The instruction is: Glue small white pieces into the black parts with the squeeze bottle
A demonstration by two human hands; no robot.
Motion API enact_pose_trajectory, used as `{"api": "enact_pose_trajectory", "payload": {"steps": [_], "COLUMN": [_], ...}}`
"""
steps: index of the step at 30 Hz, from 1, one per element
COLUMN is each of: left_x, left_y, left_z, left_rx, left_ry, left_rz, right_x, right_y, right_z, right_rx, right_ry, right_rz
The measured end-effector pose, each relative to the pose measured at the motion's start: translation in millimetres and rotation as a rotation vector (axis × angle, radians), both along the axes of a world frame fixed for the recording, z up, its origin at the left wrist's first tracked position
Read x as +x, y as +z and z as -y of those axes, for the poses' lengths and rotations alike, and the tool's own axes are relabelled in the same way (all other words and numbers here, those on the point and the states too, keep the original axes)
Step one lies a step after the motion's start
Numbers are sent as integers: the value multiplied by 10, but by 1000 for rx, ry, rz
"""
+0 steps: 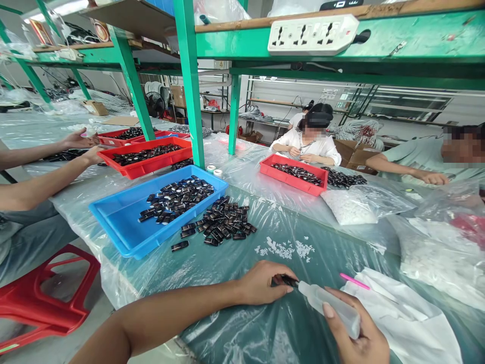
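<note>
My left hand [263,283] is closed around a small black plastic part [285,279], mostly hidden by the fingers. In my right hand [358,328] is a translucent squeeze bottle [329,303], tilted so that its nozzle meets or nearly meets the black part. Whether liquid comes out cannot be seen. Just beyond my hands lie small white pieces [284,247], scattered on the plastic-covered table [235,328]. A pile of similar black parts [223,220] sits farther left, beside a blue tray [121,237] holding many more of them.
Red trays [146,164] of black parts stand at the left near a person's hands, and another red tray [293,174] at the far side. White paper [413,323] with a pink stick [354,281] lies right. Bags [350,207] and green shelf posts [190,86] stand around. Two co-workers sit opposite.
</note>
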State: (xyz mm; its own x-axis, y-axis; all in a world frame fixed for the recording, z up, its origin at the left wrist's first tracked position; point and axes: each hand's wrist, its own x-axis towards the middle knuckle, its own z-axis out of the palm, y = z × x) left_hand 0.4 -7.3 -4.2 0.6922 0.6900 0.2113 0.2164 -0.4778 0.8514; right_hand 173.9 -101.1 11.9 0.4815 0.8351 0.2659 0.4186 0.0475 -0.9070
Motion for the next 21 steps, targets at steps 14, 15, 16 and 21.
{"api": "enact_pose_trajectory", "payload": {"steps": [14, 15, 16, 21], "left_x": [-2, -4, -4, -1], "left_y": [31, 37, 41, 46], "left_z": [12, 14, 14, 13], "left_rx": [51, 57, 64, 103], "left_ry": [29, 28, 27, 36], "left_rz": [-73, -75, -78, -98], "right_x": [62, 61, 59, 40], "right_y": [-77, -86, -93, -96], "right_z": [5, 7, 8, 2], "right_rx": [51, 79, 111, 296], "right_ry": [24, 26, 30, 44], "right_rz": [176, 226, 277, 499]}}
